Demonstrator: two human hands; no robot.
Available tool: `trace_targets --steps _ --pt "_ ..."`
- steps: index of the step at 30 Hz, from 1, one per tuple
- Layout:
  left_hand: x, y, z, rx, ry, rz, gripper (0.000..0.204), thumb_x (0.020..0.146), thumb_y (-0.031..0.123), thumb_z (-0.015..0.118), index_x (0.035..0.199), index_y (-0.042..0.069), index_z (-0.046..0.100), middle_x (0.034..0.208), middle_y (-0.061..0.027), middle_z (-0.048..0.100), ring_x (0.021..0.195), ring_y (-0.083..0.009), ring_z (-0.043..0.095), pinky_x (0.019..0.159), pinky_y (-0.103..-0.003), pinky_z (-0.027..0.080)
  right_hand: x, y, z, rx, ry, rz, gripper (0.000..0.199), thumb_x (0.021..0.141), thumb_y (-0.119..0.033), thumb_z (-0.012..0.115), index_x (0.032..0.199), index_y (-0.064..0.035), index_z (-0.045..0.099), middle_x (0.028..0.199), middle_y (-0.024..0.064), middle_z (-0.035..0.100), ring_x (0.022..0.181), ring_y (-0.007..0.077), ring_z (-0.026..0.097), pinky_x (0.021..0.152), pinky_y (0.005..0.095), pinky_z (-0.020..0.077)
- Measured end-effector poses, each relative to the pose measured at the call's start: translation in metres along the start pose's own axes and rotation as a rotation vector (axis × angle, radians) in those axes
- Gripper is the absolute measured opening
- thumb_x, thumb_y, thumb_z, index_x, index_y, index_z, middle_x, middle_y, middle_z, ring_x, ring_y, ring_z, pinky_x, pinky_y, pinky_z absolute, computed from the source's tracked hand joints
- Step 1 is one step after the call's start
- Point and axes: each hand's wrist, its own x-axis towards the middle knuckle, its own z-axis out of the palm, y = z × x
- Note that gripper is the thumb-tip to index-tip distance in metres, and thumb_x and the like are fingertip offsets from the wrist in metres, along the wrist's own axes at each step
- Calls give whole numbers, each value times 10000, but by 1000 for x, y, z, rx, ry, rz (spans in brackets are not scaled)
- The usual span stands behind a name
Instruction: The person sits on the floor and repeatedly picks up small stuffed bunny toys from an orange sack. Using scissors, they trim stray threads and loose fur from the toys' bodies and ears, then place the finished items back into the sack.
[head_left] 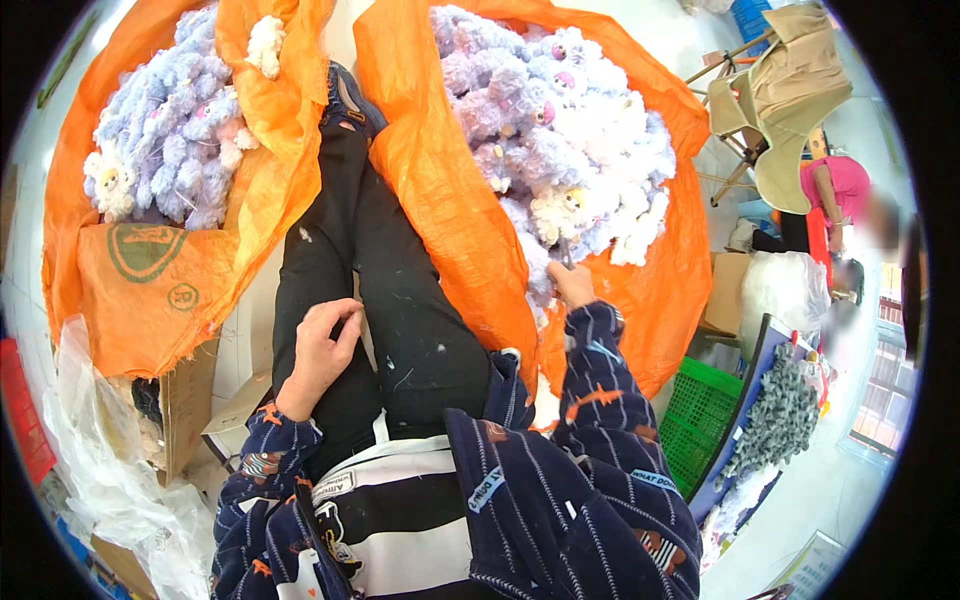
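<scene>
My right hand [575, 286] is closed around a slim grey metal tool [565, 252], whose tip points into a pile of fluffy plush toys [560, 130]. The exact kind of tool is too small to make out. Lilac and white plush fill the wide orange woven sack [650, 315] on the right. Just beyond the tool lies a cream plush toy with a yellow face [560, 212]. My left hand [325, 342] rests over my lap, fingers curled in, with nothing visible in them.
To my left, a second orange sack [150, 320] holds more lilac plush [175, 130]. My outstretched legs lie between the sacks. A green plastic crate [700, 415], a cardboard box [722, 290] and a khaki folding chair [790, 100] stand right. Another person [835, 190] is beyond them.
</scene>
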Motion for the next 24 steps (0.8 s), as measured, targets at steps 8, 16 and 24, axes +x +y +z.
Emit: trace_targets --steps 8,16,24 --pt "-16 54 8 -714 -422 -253 144 853 78 550 964 -8 582 828 -36 615 794 -83 576 712 -215 459 -170 -112 -51 154 -79 -340 135 716 -108 563 784 6 540 670 30 531 557 104 518 477 239 437" --pt "-17 85 -15 -1478 -556 -310 678 775 343 638 1301 49 327 1235 -88 463 1138 -226 452 969 -390 345 -234 -105 19 708 -827 -240 379 706 -67 598 1062 -23 475 926 75 594 932 196 583 803 357 492" --pt "-64 55 -64 -1020 -277 -379 703 633 104 752 1227 3 389 1131 -80 521 1016 -156 516 894 -309 406 -239 -91 109 321 -779 -94 252 864 -257 528 989 -39 548 660 -15 502 499 57 421 484 186 360"
